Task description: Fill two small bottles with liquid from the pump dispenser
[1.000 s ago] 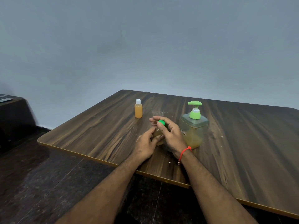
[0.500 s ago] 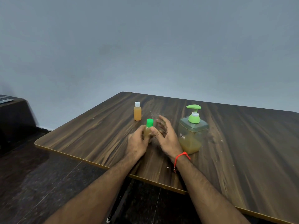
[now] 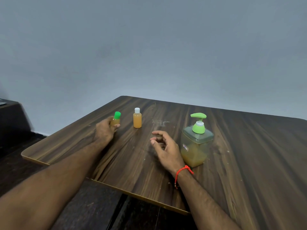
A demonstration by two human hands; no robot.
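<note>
Currently left hand grips green-capped bottle beside white-capped bottle; right hand hangs loosely curled, empty, near pump dispenser.

Two small bottles stand on the surface: one with a green cap, one with a white cap. One pump dispenser. Two hands: the left and the right. One red wrist string.

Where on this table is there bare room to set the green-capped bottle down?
Bare wood left of the white-capped orange bottle, where the left hand holds the green-capped small bottle; also right of the green-topped pump dispenser. Crowded between dispenser and right hand.
</note>
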